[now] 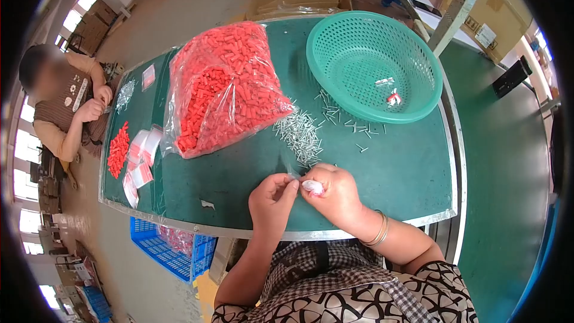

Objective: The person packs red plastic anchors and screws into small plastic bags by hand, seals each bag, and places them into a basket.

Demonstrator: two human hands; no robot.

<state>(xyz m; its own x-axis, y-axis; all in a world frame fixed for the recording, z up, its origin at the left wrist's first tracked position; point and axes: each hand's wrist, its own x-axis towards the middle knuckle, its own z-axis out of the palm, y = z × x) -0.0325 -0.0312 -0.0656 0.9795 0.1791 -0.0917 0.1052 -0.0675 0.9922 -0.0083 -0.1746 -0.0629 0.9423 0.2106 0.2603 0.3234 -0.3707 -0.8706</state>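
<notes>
My left hand (pixel 272 203) is closed in a pinch at the near side of the green table, with a bit of clear plastic bag (pixel 292 173) at its fingertips. Right beside it, my right hand (pixel 338 194) is curled round a crumpled white plastic bag (pixel 313 187) with some red showing. Its fingertips almost meet those of my left hand, and the bag's contents are hidden. Just beyond both hands lies a pile of silver screws (pixel 302 137), some scattered toward the right. A large clear bag of red plastic plugs (pixel 230 90) lies behind the pile.
A green perforated basket (pixel 323 78) holding a few small packets (pixel 393 98) stands at the back right. On the left are loose red plugs (pixel 118 151) and small zip bags (pixel 142 174). Another person (pixel 72 96) works there. A blue crate (pixel 143 236) sits below the edge.
</notes>
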